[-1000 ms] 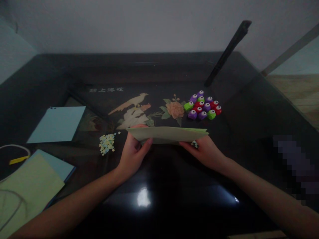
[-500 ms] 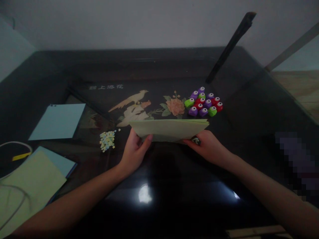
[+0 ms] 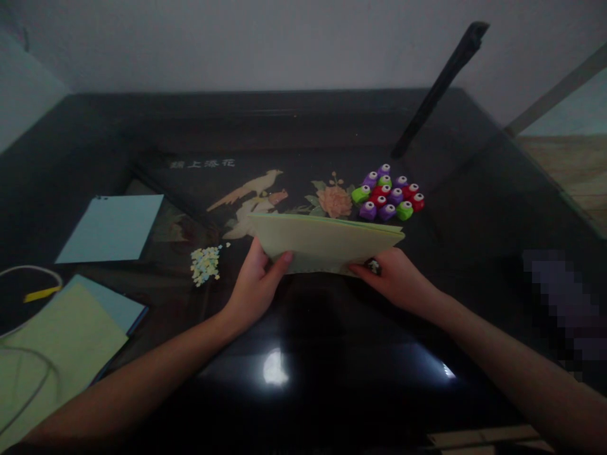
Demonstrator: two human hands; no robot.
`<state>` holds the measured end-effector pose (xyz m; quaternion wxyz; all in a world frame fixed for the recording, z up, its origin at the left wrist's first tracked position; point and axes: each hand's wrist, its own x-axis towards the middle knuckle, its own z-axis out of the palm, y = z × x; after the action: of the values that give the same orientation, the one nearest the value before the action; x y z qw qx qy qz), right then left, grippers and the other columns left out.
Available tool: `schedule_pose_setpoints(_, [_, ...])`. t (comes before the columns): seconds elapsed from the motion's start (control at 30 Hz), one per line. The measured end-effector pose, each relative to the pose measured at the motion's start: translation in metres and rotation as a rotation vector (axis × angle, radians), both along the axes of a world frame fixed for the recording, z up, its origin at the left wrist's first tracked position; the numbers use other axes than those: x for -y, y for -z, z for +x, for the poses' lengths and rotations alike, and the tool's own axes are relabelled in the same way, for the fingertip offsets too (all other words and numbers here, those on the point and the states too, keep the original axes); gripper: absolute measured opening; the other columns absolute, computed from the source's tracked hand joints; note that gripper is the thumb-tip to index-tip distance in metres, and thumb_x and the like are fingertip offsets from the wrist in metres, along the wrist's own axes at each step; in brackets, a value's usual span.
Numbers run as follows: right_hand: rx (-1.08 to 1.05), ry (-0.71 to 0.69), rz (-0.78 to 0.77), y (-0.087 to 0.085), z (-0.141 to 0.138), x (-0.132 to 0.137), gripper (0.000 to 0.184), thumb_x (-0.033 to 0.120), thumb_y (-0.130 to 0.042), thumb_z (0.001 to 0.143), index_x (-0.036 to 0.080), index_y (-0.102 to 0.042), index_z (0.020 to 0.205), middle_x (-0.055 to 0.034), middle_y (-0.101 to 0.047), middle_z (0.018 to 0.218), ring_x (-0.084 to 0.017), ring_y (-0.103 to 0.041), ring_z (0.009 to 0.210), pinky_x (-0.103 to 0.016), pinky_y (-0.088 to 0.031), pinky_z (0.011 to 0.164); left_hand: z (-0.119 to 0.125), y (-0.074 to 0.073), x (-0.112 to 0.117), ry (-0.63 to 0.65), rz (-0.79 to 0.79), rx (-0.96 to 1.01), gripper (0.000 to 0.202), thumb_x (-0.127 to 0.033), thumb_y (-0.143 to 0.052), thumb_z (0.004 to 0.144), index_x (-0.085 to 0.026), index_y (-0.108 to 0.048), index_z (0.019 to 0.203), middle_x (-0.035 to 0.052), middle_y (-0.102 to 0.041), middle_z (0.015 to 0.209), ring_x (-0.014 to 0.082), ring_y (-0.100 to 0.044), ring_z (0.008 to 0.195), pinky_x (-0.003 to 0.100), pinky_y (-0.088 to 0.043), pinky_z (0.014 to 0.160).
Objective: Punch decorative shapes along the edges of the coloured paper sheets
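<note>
Pale yellow-green paper (image 3: 322, 245), several sheets or layers thick, is held up above the dark table. My left hand (image 3: 260, 278) grips its left lower part, thumb on the near face and fingers behind. At the lower right, my right hand (image 3: 396, 278) pinches it the same way, with the fingers mostly hidden. A heap of small pale yellow and blue paper cutouts (image 3: 205, 265) lies left of my left hand. Beyond the paper to the right stands a cluster of purple, green and red craft punches (image 3: 389, 194). More small cutouts show beside my right thumb.
A light blue sheet (image 3: 114, 227) lies at the left. Nearer, yellow-green paper (image 3: 61, 354) overlaps blue paper, with a pale cable (image 3: 42, 268) bearing a yellow tag close by. A black stick-like object (image 3: 441, 88) rises at the back right of the glossy table (image 3: 303, 392).
The paper's upper edge has risen and tipped, showing more of its near face, and its right end reaches slightly farther right. Both hands keep their hold in nearly the same place.
</note>
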<state>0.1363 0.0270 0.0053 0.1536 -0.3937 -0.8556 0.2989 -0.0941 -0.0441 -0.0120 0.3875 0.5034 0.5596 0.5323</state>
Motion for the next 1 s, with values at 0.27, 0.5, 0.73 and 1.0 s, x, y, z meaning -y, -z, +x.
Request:
schedule_pose_setpoints(0.27, [-0.284, 0.013, -0.426, -0.017, -0.001, 0.007, 0.047, 0.02, -0.063, 0.077, 0.022, -0.051, 0.122, -0.008, -0.066, 0.113, -0.023, -0.066, 0.096, -0.042, -0.056, 0.082, -0.01, -0.014, -0.009, 0.185, -0.176, 0.057, 0.047, -0.027, -0.053, 0.085, -0.016, -0.046, 0.129, 0.0121, -0.062, 0.12, 0.0289, -0.053, 0.121, 0.047, -0.046, 0.099])
schedule_pose_setpoints(0.5, [-0.384, 0.011, -0.951, -0.018, 0.0, 0.014, 0.051, 0.015, -0.065, 0.073, 0.021, -0.05, 0.121, -0.0075, -0.069, 0.109, -0.019, -0.069, 0.088, -0.038, -0.058, 0.078, -0.034, -0.018, -0.024, 0.266, -0.275, -0.035, 0.059, -0.028, -0.061, 0.078, -0.017, -0.04, 0.132, 0.0106, -0.067, 0.1, 0.0239, -0.067, 0.085, 0.035, -0.057, 0.068])
schedule_pose_setpoints(0.73, [-0.392, 0.022, -1.093, -0.011, 0.005, 0.025, 0.051, 0.012, -0.065, 0.071, 0.019, -0.049, 0.118, -0.0052, -0.072, 0.099, -0.019, -0.07, 0.086, -0.033, -0.057, 0.072, -0.049, -0.012, -0.032, 0.293, -0.263, -0.246, 0.047, -0.028, -0.059, 0.077, -0.019, -0.053, 0.124, 0.0034, -0.061, 0.082, 0.0151, -0.063, 0.061, 0.026, -0.053, 0.05])
schedule_pose_setpoints(1.0, [-0.185, 0.079, -0.907, -0.01, 0.013, 0.031, 0.045, 0.023, -0.062, 0.078, 0.018, -0.043, 0.119, -0.0021, -0.069, 0.078, -0.015, -0.065, 0.062, -0.026, -0.051, 0.051, -0.048, -0.01, -0.028, 0.342, -0.3, -0.383, 0.034, -0.025, -0.056, 0.076, -0.019, -0.062, 0.11, 0.0004, -0.065, 0.071, 0.0168, -0.066, 0.056, 0.028, -0.054, 0.055])
